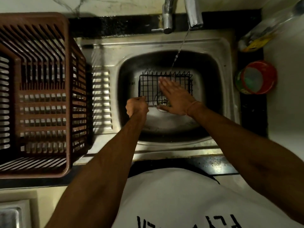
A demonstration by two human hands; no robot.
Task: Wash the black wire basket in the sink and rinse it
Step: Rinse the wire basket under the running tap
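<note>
Steel is what you are working over: a stainless sink point(213, 46) set into a black counter point(253, 116), with a pale marble-look wall behind it and a ribbed draining board point(102, 99) on its left side. Light is dim and warm, and the basin's walls look dark. One black wire basket point(148, 86) sits inside the basin, toward the back, over the drain. Your left hand point(136, 106) has its fingers curled around the basket's near-left corner, pinching the rim wire. Your right hand point(174, 96) lies flat across the basket's grid with fingers straight and together, gripping nothing; its fingertips are blurred. A thin band circles that wrist. Two metal fixtures stand at the back: one tap point(167, 17) with a side lever, and one spout point(193, 12) from which a thin stream of water point(178, 50) falls toward the basket's far edge. One brown plastic dish rack point(41, 94) stands on the counter left of the sink. On the right are one red-rimmed round container point(258, 78) and one clear bottle point(263, 33) with a yellow label, lying tilted.
</note>
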